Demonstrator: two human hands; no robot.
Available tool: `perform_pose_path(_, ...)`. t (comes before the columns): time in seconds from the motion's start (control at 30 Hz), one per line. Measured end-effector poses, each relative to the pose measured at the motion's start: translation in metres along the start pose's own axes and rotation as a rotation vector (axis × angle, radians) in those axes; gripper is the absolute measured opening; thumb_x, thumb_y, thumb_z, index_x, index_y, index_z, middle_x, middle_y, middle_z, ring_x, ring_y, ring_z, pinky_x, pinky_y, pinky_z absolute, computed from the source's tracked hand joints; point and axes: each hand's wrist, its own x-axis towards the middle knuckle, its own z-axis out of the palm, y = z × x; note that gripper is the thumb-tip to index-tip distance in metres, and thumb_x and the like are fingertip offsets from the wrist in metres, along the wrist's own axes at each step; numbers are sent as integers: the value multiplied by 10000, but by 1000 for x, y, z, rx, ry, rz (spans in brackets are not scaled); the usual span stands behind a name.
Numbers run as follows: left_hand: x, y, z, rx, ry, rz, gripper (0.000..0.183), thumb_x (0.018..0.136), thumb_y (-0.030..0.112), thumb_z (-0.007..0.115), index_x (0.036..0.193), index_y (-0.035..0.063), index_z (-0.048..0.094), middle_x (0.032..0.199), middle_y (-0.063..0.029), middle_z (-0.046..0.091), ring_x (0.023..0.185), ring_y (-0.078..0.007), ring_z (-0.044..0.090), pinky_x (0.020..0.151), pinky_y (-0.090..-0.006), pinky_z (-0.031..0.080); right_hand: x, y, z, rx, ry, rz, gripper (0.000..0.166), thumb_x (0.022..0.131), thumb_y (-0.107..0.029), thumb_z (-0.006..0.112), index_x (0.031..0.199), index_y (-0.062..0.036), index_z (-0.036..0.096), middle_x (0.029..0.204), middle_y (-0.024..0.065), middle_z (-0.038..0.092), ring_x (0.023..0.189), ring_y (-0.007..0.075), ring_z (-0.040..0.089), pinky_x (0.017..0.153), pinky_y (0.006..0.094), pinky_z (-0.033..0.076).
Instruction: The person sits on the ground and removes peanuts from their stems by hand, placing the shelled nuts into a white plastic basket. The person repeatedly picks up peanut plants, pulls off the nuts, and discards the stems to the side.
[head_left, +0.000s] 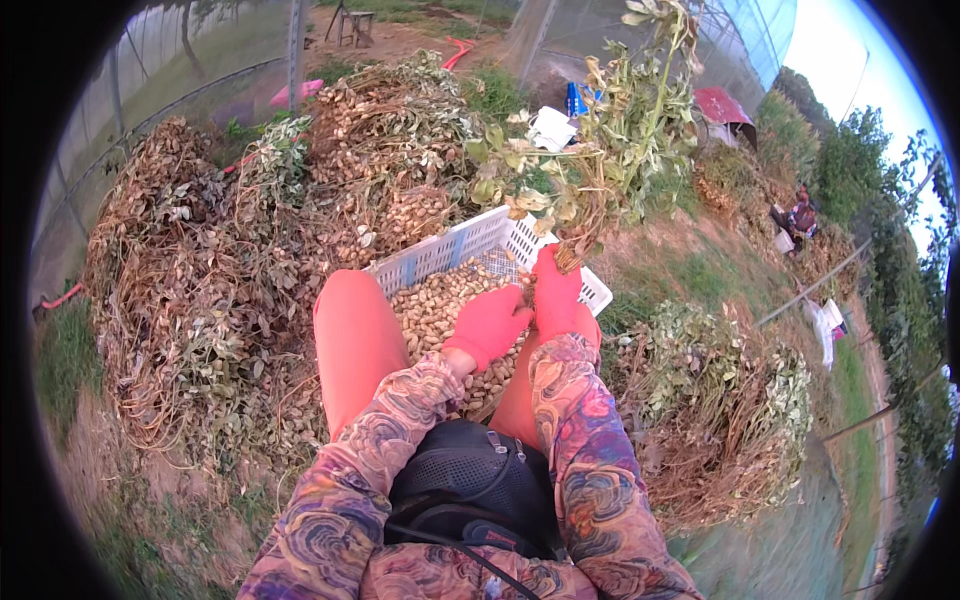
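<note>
A white slatted plastic crate (442, 251) stands between my knees, with unshelled peanuts (435, 307) spread over its bottom. My right hand (556, 289), in a pink glove, is closed around the lower stems of a leafy peanut plant (637, 150), which rises above the crate's far right corner. Beside it, over the peanuts, my left hand (489, 324) wears the same kind of glove. Its fingers are curled near the plant's root end; whether they grip a pod is hidden.
Heaped peanut plants (262, 300) lie at the left and beyond the crate. A smaller plant pile (712, 405) lies at the right. A white container (553, 129) stands behind the held plant. Another person (801, 217) sits far right.
</note>
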Motion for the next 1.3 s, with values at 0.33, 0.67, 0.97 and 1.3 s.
perform_pose_path(0.33, -23, -39, -49, -243, 297, -208, 230, 800, 247, 646, 848, 32, 579, 728, -97, 616, 662, -223, 592, 647, -350, 472, 13, -10, -15, 281, 3, 347, 327, 828, -298, 632, 682, -55, 469, 535, 51, 467, 498, 214, 513, 541, 361, 491)
perform_pose_path(0.67, 4, -51, -44, 54, 242, 347, 460, 767, 361, 666, 1113, 72, 576, 1125, -186, 559, 946, -292, 584, 839, -371, 450, -21, -37, -16, 547, -315, 400, 446, 883, -382, 556, 1215, -96, 476, 841, 40, 582, 750, 215, 567, 773, 413, 509)
perform_pose_path(0.97, 3, -17, -32, -58, -122, 166, 863, 643, 357, 737, 1343, 28, 355, 1102, -194, 571, 940, -318, 565, 832, -397, 427, -26, -23, -23, 334, -604, 539, 489, 863, -310, 588, 1291, -99, 481, 1214, 117, 548, 1105, 237, 525, 912, 376, 442)
perform_pose_path(1.3, -24, -16, -27, 45, 106, 179, 725, 683, 334, 719, 1289, 65, 425, 1018, -144, 548, 962, -303, 533, 839, -399, 419, -19, -19, -9, 83, -368, 427, 394, 757, -186, 677, 1083, 1, 556, 981, 94, 619, 848, 216, 602, 730, 336, 486)
